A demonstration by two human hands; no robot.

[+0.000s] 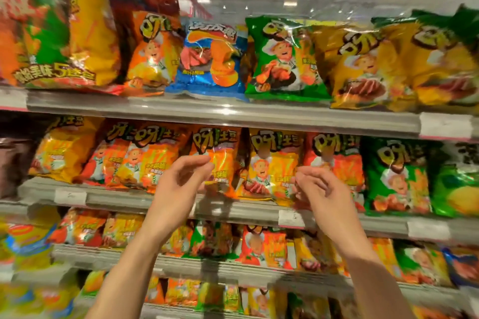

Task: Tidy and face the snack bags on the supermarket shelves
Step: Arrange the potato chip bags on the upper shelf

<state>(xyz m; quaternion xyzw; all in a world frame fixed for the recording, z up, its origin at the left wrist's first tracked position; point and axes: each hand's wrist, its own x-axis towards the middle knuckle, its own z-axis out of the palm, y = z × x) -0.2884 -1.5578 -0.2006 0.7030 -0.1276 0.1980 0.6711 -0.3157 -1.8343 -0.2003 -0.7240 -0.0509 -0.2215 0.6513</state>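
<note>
left hand [178, 184] and right hand [321, 189] hover open, gripping nothing, before upright middle-shelf bags [272, 168]; lower rows look untidy

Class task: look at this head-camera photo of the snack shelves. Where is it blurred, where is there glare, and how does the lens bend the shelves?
Head view: motion blur smears the big multipack at upper left and the bags at the far right; glare streaks the blue bag; the wide lens bows the shelf edge; both hands look fairly sharp.
</note>
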